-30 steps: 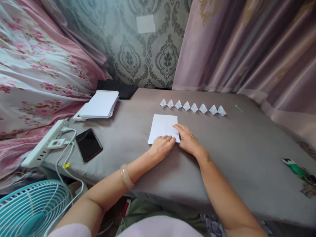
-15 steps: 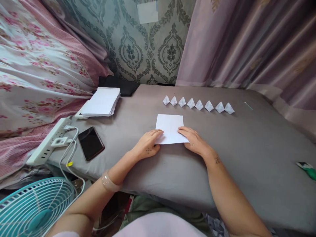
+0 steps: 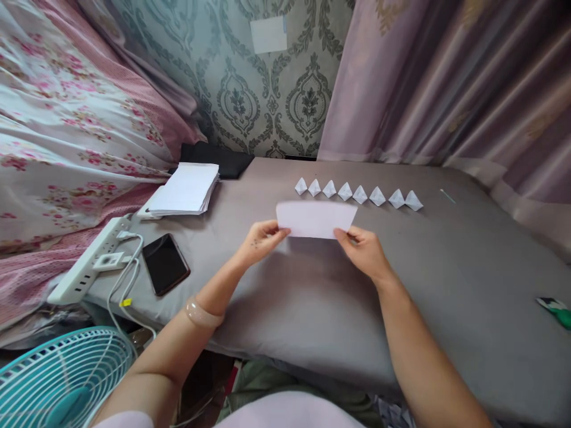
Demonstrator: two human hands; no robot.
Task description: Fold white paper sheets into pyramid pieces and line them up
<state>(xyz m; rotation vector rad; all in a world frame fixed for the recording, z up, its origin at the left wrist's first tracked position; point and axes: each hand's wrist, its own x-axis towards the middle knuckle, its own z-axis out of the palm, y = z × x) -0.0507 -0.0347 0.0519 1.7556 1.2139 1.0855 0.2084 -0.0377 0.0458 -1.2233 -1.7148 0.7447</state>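
A white sheet of paper (image 3: pixel 312 220) is raised over the table, tilted up towards me, its upper edge blurred. My left hand (image 3: pixel 266 239) pinches the lower left corner between thumb and fingers. At the lower right corner, my right hand (image 3: pixel 360 245) grips the sheet the same way, thumb on the near face. Just beyond the paper stands a row of several small folded white paper shapes (image 3: pixel 345 191) with pointed tops.
The table (image 3: pixel 437 285) has a grey cloth. On its left are a paper stack (image 3: pixel 185 189), a black phone (image 3: pixel 166 264), a power strip (image 3: pixel 89 261) with cables and a black flat item (image 3: pixel 232 163). A turquoise fan (image 3: pixel 66 374) stands lower left. A cotton swab (image 3: pixel 447 196) lies right.
The sheet was flat on the table under both hands. Now both hands have lifted it, with thumbs on its near face, and tilted it upright.
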